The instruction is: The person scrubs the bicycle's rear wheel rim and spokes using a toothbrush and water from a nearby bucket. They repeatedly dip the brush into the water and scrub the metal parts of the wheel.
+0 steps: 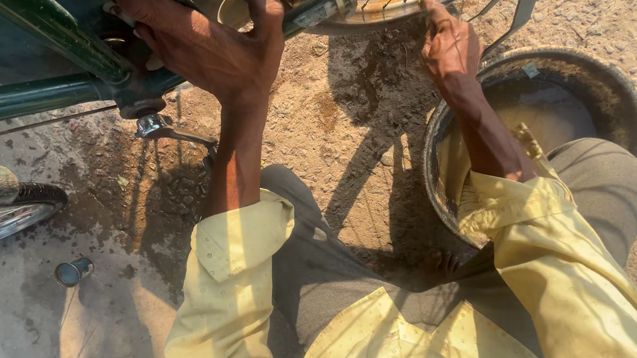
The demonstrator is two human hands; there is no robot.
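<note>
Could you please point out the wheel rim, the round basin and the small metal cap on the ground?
wheel rim point(385, 8), head view, curved metal edge.
round basin point(614, 85), head view, far rim.
small metal cap point(72, 271), head view, its side.

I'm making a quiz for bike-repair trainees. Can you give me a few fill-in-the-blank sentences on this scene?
1. The right hand grips the wheel rim above a round ____ of murky water.
2. The left hand rests on the bicycle frame, painted ____.
3. Both sleeves are pale ____.

Missing words: basin; green; yellow
</note>
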